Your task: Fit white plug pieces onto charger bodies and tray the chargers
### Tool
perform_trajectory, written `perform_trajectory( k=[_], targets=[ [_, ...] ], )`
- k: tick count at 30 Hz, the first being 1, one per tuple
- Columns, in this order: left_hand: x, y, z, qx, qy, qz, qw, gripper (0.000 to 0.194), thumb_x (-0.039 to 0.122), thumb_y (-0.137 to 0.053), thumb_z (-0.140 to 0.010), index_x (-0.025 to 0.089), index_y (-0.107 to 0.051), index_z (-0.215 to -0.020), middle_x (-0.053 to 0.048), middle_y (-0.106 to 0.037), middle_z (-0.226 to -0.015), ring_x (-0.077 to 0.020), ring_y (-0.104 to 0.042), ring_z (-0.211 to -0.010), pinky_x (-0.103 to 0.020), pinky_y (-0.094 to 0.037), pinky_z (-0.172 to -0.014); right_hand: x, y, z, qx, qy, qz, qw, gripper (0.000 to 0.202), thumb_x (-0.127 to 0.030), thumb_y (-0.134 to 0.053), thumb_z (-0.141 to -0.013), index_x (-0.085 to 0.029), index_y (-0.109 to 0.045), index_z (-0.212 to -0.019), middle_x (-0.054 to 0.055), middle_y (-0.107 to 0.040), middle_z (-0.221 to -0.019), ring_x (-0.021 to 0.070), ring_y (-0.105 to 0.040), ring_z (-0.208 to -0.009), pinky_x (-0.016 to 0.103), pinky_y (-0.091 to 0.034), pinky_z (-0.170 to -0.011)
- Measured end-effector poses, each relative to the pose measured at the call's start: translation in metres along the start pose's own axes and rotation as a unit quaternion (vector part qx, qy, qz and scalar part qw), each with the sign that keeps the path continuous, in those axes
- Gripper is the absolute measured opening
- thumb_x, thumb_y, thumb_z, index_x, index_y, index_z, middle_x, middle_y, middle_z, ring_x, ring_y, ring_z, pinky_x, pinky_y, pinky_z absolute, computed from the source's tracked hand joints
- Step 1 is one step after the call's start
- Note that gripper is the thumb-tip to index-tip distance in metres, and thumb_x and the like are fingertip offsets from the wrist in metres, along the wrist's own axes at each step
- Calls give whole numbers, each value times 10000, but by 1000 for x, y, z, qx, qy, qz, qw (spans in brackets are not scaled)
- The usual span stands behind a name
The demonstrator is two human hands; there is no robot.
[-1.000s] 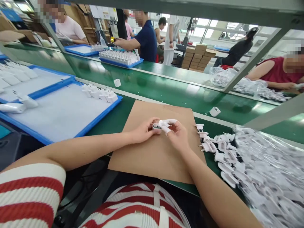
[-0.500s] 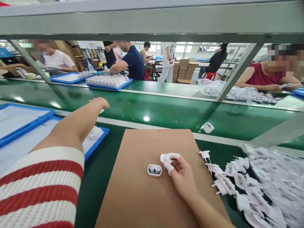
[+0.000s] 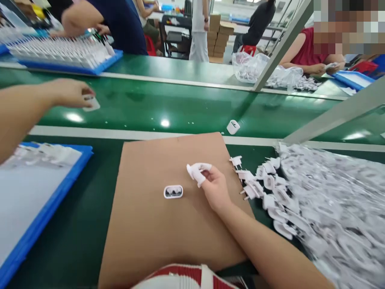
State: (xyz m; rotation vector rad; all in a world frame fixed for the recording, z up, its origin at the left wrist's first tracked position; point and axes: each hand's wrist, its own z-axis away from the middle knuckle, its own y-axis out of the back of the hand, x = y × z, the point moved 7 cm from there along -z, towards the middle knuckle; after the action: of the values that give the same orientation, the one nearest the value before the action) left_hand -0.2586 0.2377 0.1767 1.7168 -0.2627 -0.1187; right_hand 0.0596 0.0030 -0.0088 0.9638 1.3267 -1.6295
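Note:
My left hand (image 3: 70,93) reaches out over the green belt at the left. Its fingers are closed on a white plastic housing (image 3: 92,103) with rounded corners. Above the brown cardboard sheet (image 3: 150,237), my right hand (image 3: 214,186) has its thumb and forefinger pinched together, both in white finger cots. Something white shows at those fingertips, but I cannot tell it from the cots. Just left of this hand, an oval white charger housing (image 3: 173,192) lies on the cardboard, its open side up and dark parts showing inside.
Loose white plug pieces (image 3: 252,188) lie right of the cardboard, beside a clear bag (image 3: 339,192) full of white parts. A white housing (image 3: 233,127) sits on the belt (image 3: 180,108). Blue-rimmed trays (image 3: 81,164) stand left. A metal post (image 3: 282,44) slants at right; several people work opposite.
My view has tilted down and turned. My left hand now shows a white housing in its fingers. The right hand keeps its pinch over the cardboard, near the oval housing.

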Motion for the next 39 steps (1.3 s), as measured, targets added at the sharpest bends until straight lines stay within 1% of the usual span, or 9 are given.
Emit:
perform_trajectory(
  k=[3,7,10,13,20,26,31,34,39],
  targets=[
    [26,-1,37,-61,26,-61,996,616,599,-679,-891,100,-716,-1249,1,-683,-862,-127,-580,-745,-538,-528,-978,-3,5,-7,-27,-11,-32,999,317,-408,-915,-668,-201,-748,-841,28,-707,-820,162,-607,-778,279,-467,-659],
    [144,5,140,-75,-214,127,966,491,625,-667,-869,273,-767,-1196,24,-744,-1012,-136,-637,-760,-276,-555,-786,-4,9,-12,-54,-42,-88,994,314,-366,-906,-664,-200,-778,-898,18,-716,-887,136,-603,-795,277,-493,-750],
    [216,-35,221,-175,-336,228,897,323,338,-552,-1024,279,-701,-1305,-33,-724,-1199,-187,-653,-1048,-278,-540,-915,-3,14,-13,-28,-72,-115,990,337,-330,-910,-610,-207,-778,-895,11,-723,-927,138,-620,-835,251,-503,-723],
    [244,-76,255,-106,-325,220,914,351,136,-481,-1002,210,-706,-1260,-94,-731,-1167,-241,-638,-1081,-365,-529,-964,-5,18,-13,-15,-88,-117,989,323,-315,-892,-601,-217,-760,-879,4,-724,-914,143,-630,-841,241,-512,-692],
    [251,-119,249,7,-257,192,947,417,170,-385,-1040,180,-660,-1354,-123,-693,-1309,-294,-629,-1193,-496,-449,-1100,-27,25,-15,-8,-2,21,1000,333,-405,-831,-656,-215,-720,-905,35,-741,-1009,160,-646,-881,274,-523,-740],
    [232,-135,244,5,-184,374,909,692,356,-584,-995,163,-330,-1610,-133,-609,-1437,-276,-574,-1320,-450,-411,-1183,-63,14,3,-49,64,201,976,340,-461,-864,-687,-221,-723,-883,34,-746,-1026,153,-638,-818,282,-518,-685],
    [226,-137,250,20,-132,436,890,555,401,-614,-973,203,-519,-1482,-103,-607,-1455,-286,-564,-1335,-436,-401,-1195,-83,1,33,-118,179,417,883,150,-328,-751,-871,-245,-753,-996,26,-739,-1028,175,-666,-886,326,-553,-793],
    [226,-140,250,3,-100,481,871,529,397,-603,-967,198,-545,-1454,-102,-632,-1419,-270,-629,-1235,-403,-481,-1112,-79,-7,44,-143,250,499,817,156,-268,-670,-941,-263,-736,-1083,37,-736,-1073,195,-667,-951,355,-556,-865],
    [225,-150,246,-32,-72,537,840,373,421,-649,-913,190,-687,-1205,-84,-718,-1218,-252,-681,-1056,-377,-547,-984,-67,-15,46,-166,292,565,754,152,-265,-610,-986,-269,-704,-1106,48,-740,-1052,220,-672,-972,386,-564,-895]
  ],
)
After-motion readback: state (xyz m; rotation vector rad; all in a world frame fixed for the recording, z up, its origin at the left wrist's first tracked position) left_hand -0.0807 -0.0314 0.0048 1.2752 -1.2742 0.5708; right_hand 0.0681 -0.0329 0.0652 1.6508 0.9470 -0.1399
